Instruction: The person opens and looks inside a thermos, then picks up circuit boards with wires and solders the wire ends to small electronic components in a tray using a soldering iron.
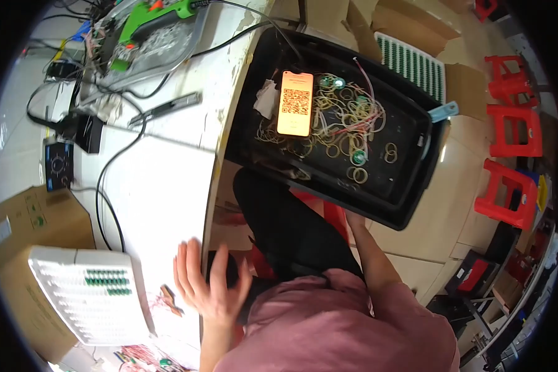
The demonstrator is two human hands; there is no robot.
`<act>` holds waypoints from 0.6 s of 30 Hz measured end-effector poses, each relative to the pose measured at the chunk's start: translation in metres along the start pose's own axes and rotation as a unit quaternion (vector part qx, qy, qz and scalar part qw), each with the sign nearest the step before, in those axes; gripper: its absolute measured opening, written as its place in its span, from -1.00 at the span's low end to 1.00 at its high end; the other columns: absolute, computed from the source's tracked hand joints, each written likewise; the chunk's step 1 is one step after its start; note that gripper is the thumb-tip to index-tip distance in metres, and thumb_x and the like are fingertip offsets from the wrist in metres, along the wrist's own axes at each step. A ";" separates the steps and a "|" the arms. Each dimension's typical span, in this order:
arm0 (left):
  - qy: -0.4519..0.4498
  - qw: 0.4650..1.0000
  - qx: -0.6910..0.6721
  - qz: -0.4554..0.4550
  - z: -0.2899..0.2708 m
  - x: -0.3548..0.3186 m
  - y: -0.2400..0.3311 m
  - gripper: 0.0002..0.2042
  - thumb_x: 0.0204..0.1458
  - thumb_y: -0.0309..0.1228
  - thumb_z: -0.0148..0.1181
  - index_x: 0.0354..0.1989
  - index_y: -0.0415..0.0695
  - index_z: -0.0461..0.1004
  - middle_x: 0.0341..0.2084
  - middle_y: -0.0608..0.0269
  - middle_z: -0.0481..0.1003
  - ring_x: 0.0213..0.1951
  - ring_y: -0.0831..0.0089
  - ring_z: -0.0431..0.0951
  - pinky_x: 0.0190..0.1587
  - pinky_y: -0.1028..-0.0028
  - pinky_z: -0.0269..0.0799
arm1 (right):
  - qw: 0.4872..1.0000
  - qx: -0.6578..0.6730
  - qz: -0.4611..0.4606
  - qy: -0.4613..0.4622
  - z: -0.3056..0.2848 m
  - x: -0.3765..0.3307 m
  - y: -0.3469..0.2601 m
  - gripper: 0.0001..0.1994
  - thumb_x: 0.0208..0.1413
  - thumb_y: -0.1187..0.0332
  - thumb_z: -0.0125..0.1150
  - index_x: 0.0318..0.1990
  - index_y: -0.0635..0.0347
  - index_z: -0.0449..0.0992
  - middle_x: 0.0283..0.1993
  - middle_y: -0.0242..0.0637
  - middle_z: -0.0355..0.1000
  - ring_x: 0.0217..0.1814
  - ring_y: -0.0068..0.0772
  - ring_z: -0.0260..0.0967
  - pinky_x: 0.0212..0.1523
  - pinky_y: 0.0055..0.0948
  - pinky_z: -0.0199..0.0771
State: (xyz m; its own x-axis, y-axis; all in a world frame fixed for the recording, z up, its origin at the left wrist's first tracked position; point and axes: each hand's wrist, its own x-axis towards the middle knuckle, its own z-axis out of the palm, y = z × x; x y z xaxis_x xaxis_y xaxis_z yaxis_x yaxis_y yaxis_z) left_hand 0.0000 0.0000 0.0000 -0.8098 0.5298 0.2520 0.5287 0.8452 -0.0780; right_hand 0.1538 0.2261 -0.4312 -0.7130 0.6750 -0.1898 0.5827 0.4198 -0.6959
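Observation:
Over the edge of the white table, my left hand point(211, 285) is open, its fingers spread and nothing in them. Close by on the table lie a small brown-handled tool point(170, 300) and some thin reddish wires. Left of it a white foam tray point(74, 304) holds a few rows of small green parts. My right forearm point(378, 263) reaches forward to the near side of a black plastic bin point(409, 208); the bin hides the hand's fingers. In the bin are a lit phone point(296, 127), many rubber bands point(338, 115) and a few small round green pieces point(358, 157).
A green glue gun point(149, 23) rests at the table's far end, with black cables and a black power box point(87, 133). Cardboard boxes point(40, 223) stand left. Another tray of green parts point(412, 65) sits beyond the bin; red stools point(513, 130) line the right.

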 end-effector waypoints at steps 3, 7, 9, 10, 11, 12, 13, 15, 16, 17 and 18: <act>0.057 0.998 -0.014 0.006 -0.028 -0.024 0.002 -0.62 -0.30 -0.39 0.24 -0.18 -0.03 0.46 -0.01 0.06 0.32 0.03 0.10 0.32 0.04 0.20 0.24 | 0.977 0.162 0.112 -0.078 -0.092 -0.050 -0.081 -0.48 -0.15 0.33 0.27 0.04 0.18 0.32 0.04 -0.04 0.30 0.14 -0.14 0.18 0.20 -0.31 0.02; 0.112 0.992 -0.055 0.022 -0.063 -0.067 0.000 -0.60 -0.30 -0.48 0.22 -0.15 0.00 0.44 -0.01 0.13 0.31 0.02 0.17 0.33 0.01 0.29 0.27 | 0.996 0.052 -0.058 0.052 -0.156 -0.130 -0.099 -0.38 -0.33 0.41 0.29 0.02 0.15 0.21 -0.04 -0.02 0.23 0.00 0.13 0.19 0.01 -0.21 0.25; 0.136 0.987 -0.081 0.033 -0.079 -0.088 -0.001 -0.60 -0.31 -0.54 0.21 -0.16 -0.03 0.44 -0.04 0.14 0.33 0.00 0.17 0.35 -0.01 0.30 0.28 | 0.998 0.048 -0.034 0.012 -0.189 -0.169 -0.105 -0.41 -0.33 0.43 0.29 -0.02 0.13 0.23 -0.06 -0.02 0.23 -0.01 0.11 0.20 -0.01 -0.21 0.26; 0.147 0.979 -0.135 0.050 -0.085 -0.097 -0.002 -0.60 -0.31 -0.56 0.20 -0.17 -0.04 0.44 -0.06 0.14 0.34 -0.01 0.17 0.36 -0.02 0.31 0.29 | 0.998 0.048 -0.002 -0.033 -0.207 -0.185 -0.117 -0.45 -0.34 0.44 0.29 -0.06 0.10 0.26 -0.08 -0.01 0.22 -0.02 0.09 0.20 -0.03 -0.20 0.27; 0.156 0.968 -0.187 0.066 -0.093 -0.108 -0.003 -0.60 -0.32 -0.59 0.20 -0.18 -0.05 0.44 -0.08 0.13 0.35 -0.03 0.16 0.37 -0.03 0.31 0.29 | 0.998 0.020 -0.052 -0.023 -0.223 -0.199 -0.125 -0.49 -0.35 0.48 0.30 -0.12 0.09 0.28 -0.16 -0.12 0.26 -0.03 -0.02 0.21 -0.07 -0.23 0.30; 0.141 0.958 -0.234 0.083 -0.099 -0.120 0.002 -0.62 -0.31 -0.61 0.19 -0.20 -0.09 0.44 -0.11 0.12 0.36 -0.04 0.15 0.37 -0.04 0.32 0.30 | 0.998 0.019 -0.056 -0.020 -0.238 -0.210 -0.135 -0.49 -0.35 0.48 0.30 -0.12 0.09 0.28 -0.16 -0.12 0.26 -0.03 -0.02 0.21 -0.07 -0.23 0.30; 0.115 0.947 -0.278 0.110 -0.104 -0.130 0.009 -0.63 -0.30 -0.59 0.19 -0.19 -0.10 0.43 -0.13 0.12 0.38 -0.04 0.15 0.38 -0.03 0.30 0.30 | 0.996 -0.003 -0.085 -0.030 -0.256 -0.218 -0.146 -0.51 -0.33 0.48 0.28 -0.13 0.07 0.29 -0.15 -0.11 0.25 -0.09 0.03 0.25 -0.11 -0.24 0.32; 0.022 0.920 -0.373 0.122 -0.103 -0.154 0.023 -0.59 -0.24 -0.50 0.20 -0.11 -0.11 0.39 -0.11 0.14 0.36 -0.01 0.20 0.35 0.00 0.31 0.27 | 0.988 -0.052 -0.126 -0.078 -0.292 -0.234 -0.187 -0.55 -0.31 0.49 0.25 -0.14 0.02 0.32 -0.16 -0.14 0.25 -0.16 0.04 0.29 -0.18 -0.25 0.37; -0.020 0.910 -0.390 0.138 -0.099 -0.161 0.030 -0.57 -0.21 -0.45 0.19 -0.06 -0.12 0.36 -0.09 0.14 0.35 0.03 0.19 0.30 0.04 0.32 0.23 | 0.987 -0.058 -0.131 -0.079 -0.310 -0.238 -0.210 -0.55 -0.31 0.49 0.25 -0.14 0.02 0.32 -0.16 -0.14 0.25 -0.16 0.04 0.29 -0.18 -0.25 0.37; -0.064 0.890 -0.424 0.153 -0.092 -0.165 0.036 -0.53 -0.19 -0.41 0.18 -0.01 -0.13 0.31 -0.08 0.13 0.34 0.06 0.18 0.27 0.07 0.30 0.18 | 0.978 -0.078 -0.158 -0.109 -0.326 -0.240 -0.230 -0.55 -0.31 0.47 0.25 -0.14 0.00 0.33 -0.16 -0.16 0.25 -0.16 0.02 0.30 -0.18 -0.25 0.38; -0.099 0.869 -0.461 0.150 -0.087 -0.171 0.042 -0.46 -0.21 -0.38 0.21 0.04 -0.14 0.25 -0.03 0.10 0.30 0.09 0.16 0.22 0.09 0.29 0.16 | 0.967 -0.097 -0.187 -0.143 -0.343 -0.242 -0.251 -0.56 -0.31 0.45 0.25 -0.14 -0.02 0.34 -0.17 -0.18 0.25 -0.16 0.00 0.31 -0.19 -0.25 0.39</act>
State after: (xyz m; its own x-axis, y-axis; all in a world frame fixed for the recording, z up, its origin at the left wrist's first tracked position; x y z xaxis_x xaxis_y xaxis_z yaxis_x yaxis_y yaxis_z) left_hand 0.1823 -0.0612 0.0374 -0.5804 0.7950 0.1762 0.6291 0.3003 0.7169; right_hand 0.3133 0.1654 0.0267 -0.9506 0.2698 -0.1533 0.3055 0.7269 -0.6151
